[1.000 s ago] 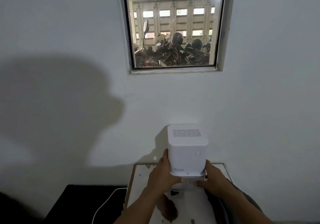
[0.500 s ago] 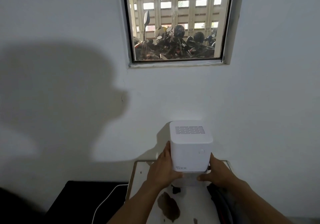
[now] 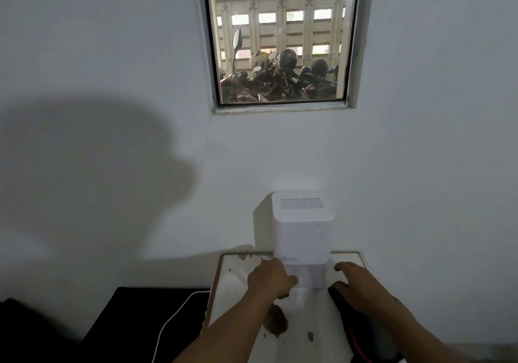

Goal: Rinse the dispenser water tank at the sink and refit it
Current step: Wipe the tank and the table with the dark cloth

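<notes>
The white dispenser [image 3: 302, 228] stands upright on a small white table [image 3: 232, 284] against the wall. Its vented top faces me. Under the white body sits the clear water tank [image 3: 309, 277]. My left hand [image 3: 267, 280] curls around the tank's left front corner, thumb on its front. My right hand [image 3: 354, 281] is just right of the tank with its fingers spread. It holds nothing and rests low over a dark object. The tank's back is hidden.
Brown stains [image 3: 277, 320] mark the tabletop. A dark object with a red cord [image 3: 356, 332] lies on the table's right side. A black surface [image 3: 134, 315] with a white cable [image 3: 171, 323] sits to the left. A window [image 3: 280, 40] is in the wall above.
The dispenser has come down from slightly raised and now rests on the table. My right hand has let go of its base and moved off to the right; my left hand stays on it.
</notes>
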{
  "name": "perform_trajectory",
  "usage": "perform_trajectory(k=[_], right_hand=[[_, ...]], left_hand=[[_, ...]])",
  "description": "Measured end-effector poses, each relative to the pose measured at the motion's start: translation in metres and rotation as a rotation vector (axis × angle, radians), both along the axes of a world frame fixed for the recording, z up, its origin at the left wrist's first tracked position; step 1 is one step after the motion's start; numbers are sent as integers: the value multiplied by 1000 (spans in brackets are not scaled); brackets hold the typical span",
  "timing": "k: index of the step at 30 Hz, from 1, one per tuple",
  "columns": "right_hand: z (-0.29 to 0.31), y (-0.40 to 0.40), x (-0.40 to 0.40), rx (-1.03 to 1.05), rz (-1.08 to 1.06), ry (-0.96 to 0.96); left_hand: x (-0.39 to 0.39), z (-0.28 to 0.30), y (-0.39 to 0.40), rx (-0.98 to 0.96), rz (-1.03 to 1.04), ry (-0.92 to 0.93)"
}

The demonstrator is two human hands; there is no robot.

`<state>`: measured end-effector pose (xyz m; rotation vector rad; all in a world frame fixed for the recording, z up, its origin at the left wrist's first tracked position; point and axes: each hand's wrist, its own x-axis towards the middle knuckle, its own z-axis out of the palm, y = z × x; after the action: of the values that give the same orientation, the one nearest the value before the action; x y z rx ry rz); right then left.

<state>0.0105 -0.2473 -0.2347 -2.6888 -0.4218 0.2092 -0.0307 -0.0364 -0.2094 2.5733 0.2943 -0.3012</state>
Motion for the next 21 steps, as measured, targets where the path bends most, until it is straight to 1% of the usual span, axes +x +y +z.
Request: perform_trajectory(k=[2, 4, 5, 7, 9, 11, 13, 16, 19, 21], right_hand=[[-3, -14, -13, 41, -39, -83], [-9, -26, -25, 71, -63, -138], [-13, -31, -31, 77, -61, -161], [-22, -41, -39, 71, -55, -169], [-33, -47, -44, 13, -74, -140], [-42, -52, -47, -53, -115, -84], [-50, -56, -48, -57, -121, -62], [-59, -61, -45, 1, -87, -100], [-67, -67, -40, 41, -51, -116], [-71, -70, -33, 77, -33, -105]], left_hand=[[-4, 1, -9, 9, -23, 83], [-8, -1, -26, -87, -69, 203], [-10, -3, -36, -133, -104, 217], [-10, -5, -59, -171, -212, 106], [-14, -3, -81, -165, -308, -20], [-16, -6, -101, -141, -376, -67], [-16, -10, -114, -76, -432, -98], [-13, -22, -123, 18, -499, -113], [-6, -31, -127, 128, -491, -97], [1, -34, -131, 157, -476, -79]])
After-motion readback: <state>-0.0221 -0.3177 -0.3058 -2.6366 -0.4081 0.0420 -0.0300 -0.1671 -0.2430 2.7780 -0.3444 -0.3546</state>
